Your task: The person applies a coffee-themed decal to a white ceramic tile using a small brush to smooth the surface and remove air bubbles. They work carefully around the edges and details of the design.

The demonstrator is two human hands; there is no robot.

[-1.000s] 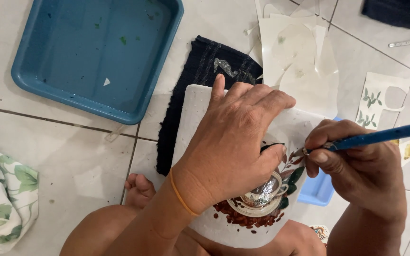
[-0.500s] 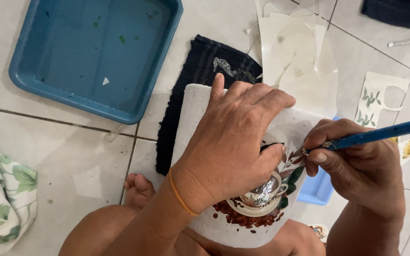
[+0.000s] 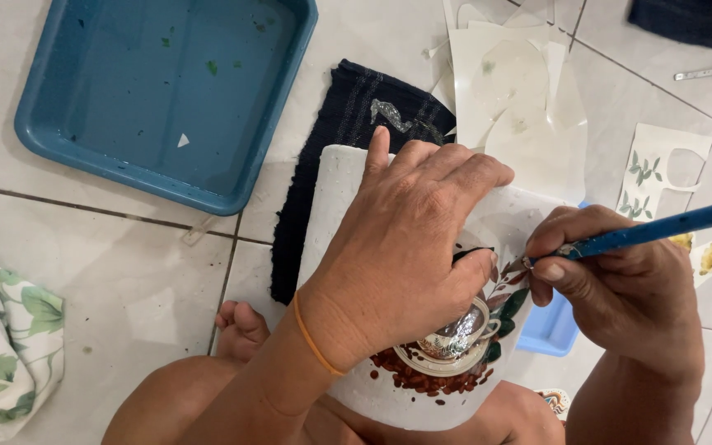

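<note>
Tiled floor (image 3: pixel 125 272) — left hand (image 3: pixel 405 255) clasps white vessel (image 3: pixel 348 206); right hand (image 3: pixel 628 297) pinches blue brush (image 3: pixel 661 231), tip at the vessel's right edge.

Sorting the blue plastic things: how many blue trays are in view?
2. A large blue plastic tray lies on the tiles at upper left; a smaller light-blue tray shows under the right hand, mostly hidden. More may be covered.

Blue tray (image 3: pixel 84 140) on tiled floor (image 3: pixel 109 272), dark cloth (image 3: pixel 339 140), leafy green fabric (image 3: pixel 2 346), cut white sheets (image 3: pixel 512 91).
</note>
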